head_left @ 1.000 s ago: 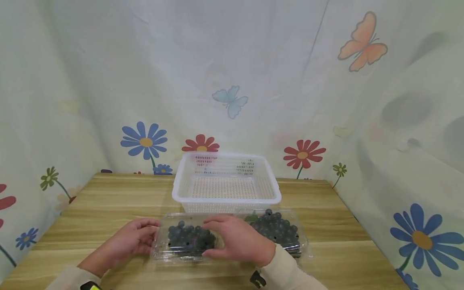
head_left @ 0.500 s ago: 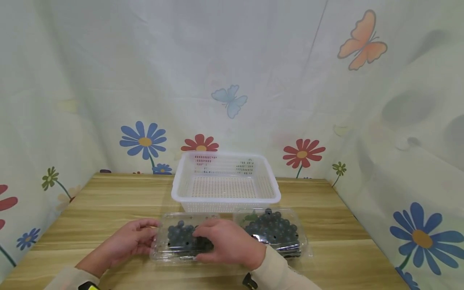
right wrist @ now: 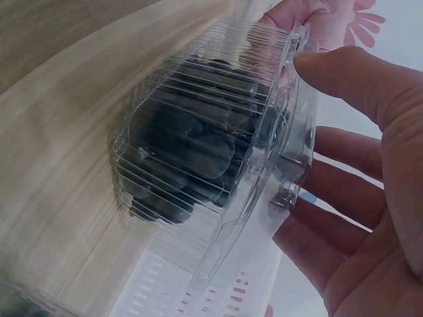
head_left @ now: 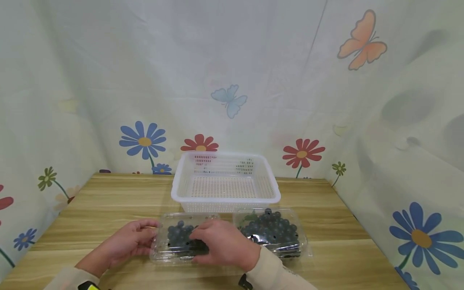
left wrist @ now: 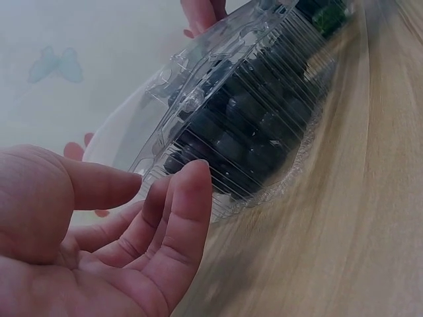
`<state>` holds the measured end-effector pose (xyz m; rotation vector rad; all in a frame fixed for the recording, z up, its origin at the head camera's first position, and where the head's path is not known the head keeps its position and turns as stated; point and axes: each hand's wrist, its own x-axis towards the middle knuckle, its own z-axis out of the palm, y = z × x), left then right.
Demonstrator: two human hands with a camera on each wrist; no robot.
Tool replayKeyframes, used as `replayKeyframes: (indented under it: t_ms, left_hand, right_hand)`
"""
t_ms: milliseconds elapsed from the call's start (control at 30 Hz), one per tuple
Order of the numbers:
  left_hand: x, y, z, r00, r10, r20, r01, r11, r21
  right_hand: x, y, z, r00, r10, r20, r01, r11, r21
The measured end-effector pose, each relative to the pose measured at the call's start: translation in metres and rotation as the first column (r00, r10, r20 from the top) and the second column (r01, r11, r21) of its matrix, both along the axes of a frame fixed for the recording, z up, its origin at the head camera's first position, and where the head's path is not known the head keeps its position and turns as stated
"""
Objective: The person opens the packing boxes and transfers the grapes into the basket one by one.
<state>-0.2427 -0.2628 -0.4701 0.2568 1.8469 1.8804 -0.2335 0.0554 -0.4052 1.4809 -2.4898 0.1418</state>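
A clear plastic clamshell box [head_left: 170, 254] of dark grapes [head_left: 179, 235] lies shut on the table in front of me. My left hand [head_left: 127, 243] is at its left end, fingers loosely bent with a gap to the thumb; in the left wrist view the fingertips [left wrist: 195, 173] overlap the box's ribbed wall, and contact is unclear. Across the lid's right part reaches my right hand [head_left: 224, 245]. Its thumb [right wrist: 337, 69] touches the rim in the right wrist view, and its fairly straight fingers lie over the lid. The right end of the box is hidden under this hand.
A second clear box of grapes [head_left: 273, 229], with a green leaf inside, sits just right of the first. Behind both stands a white perforated plastic basket [head_left: 226, 200]. A flower-printed curtain [head_left: 253, 60] encloses the wooden table [head_left: 119, 197] at the back and sides.
My right hand has slid left along the lid, uncovering more of the second box. My left hand has stayed almost in place, and both boxes lie where they were.
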Motion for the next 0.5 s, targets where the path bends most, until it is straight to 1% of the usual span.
replayKeyframes:
  t_ms: [167, 367, 500]
  left_hand:
    - [-0.0006, -0.0008, 0.0005, 1.000, -0.007, 0.012, 0.007, 1.000, 0.003]
    - [-0.0001, -0.0008, 0.0016, 1.000, -0.006, 0.028, 0.005, 1.000, 0.009]
    - [0.0005, -0.0010, 0.0025, 0.999, -0.006, 0.038, 0.005, 1.000, 0.020]
  right_hand:
    - [0.0010, -0.0016, -0.0026, 0.998, -0.004, -0.058, 0.004, 1.000, 0.004]
    - [0.0042, -0.0045, -0.0022, 0.996, -0.008, -0.087, 0.009, 1.000, 0.014]
    - [0.0066, -0.0062, -0.0029, 0.991, -0.011, -0.132, 0.014, 1.000, 0.020]
